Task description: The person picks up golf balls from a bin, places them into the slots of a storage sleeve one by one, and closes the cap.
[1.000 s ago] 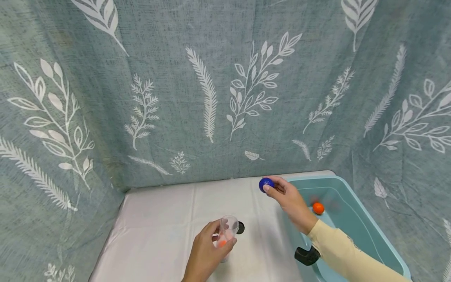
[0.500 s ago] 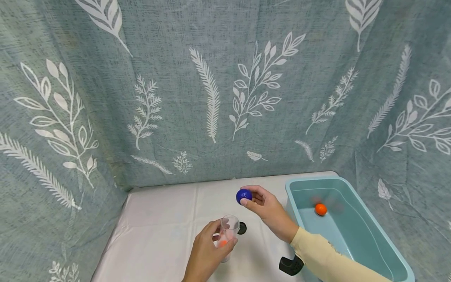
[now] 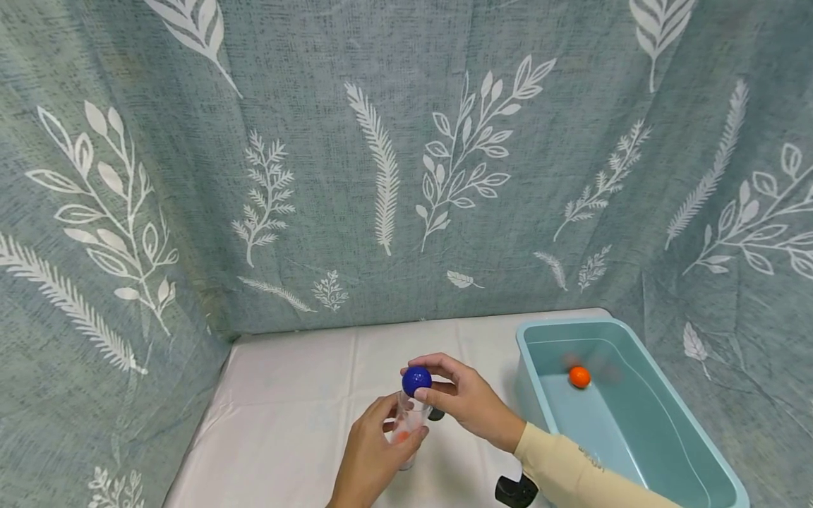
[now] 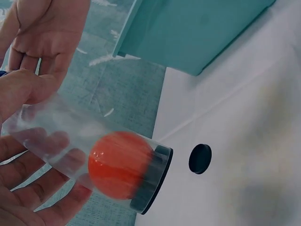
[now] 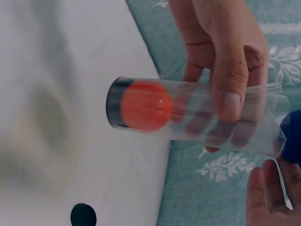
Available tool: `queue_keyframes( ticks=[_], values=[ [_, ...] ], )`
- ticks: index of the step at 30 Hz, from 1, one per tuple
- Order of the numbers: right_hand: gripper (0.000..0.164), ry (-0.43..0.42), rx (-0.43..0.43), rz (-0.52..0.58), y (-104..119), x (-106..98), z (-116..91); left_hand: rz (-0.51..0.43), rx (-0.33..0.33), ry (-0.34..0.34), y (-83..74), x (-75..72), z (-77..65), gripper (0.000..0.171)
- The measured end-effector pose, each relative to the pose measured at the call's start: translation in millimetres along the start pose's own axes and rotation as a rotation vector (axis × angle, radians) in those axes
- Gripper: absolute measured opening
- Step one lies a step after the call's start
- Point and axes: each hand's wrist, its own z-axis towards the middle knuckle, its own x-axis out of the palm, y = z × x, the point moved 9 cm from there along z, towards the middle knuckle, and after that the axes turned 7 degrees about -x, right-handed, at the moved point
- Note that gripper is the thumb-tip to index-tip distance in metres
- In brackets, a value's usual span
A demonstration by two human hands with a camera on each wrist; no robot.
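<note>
My left hand (image 3: 380,443) grips a clear plastic tube (image 4: 70,127) that stands upright above the white table, its mouth at the top. An orange ball (image 5: 146,106) sits at the tube's bottom, against a black end cap (image 5: 115,102). Pinched in my right hand (image 3: 468,401) is a dark blue ball (image 3: 416,380), right at the tube's mouth. The right wrist view shows that blue ball beside the rim, its far side cut off by the frame. A loose black cap (image 4: 200,159) lies on the table near the tube.
To the right stands a teal bin (image 3: 533,367) with another orange ball (image 3: 579,377) in it. A blue-green curtain (image 3: 381,162) with white leaf prints hangs behind the white-covered table (image 3: 286,395) and along both sides.
My right hand has brought the blue ball left and down from beside the bin to the tube's mouth. The left hand and tube have stayed in place.
</note>
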Motion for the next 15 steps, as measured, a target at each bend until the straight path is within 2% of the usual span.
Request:
queue_keyframes(
  ticks=[8, 15],
  values=[
    [0.038, 0.019, 0.006, 0.012, -5.0, 6.9, -5.7, 0.019, -0.017, -0.002, 1.5, -0.9, -0.6, 0.049],
    [0.036, 0.041, -0.069, -0.005, 0.2, 13.8, -9.0, 0.022, -0.029, 0.005, 3.1, 0.0, -2.0, 0.051]
  ],
)
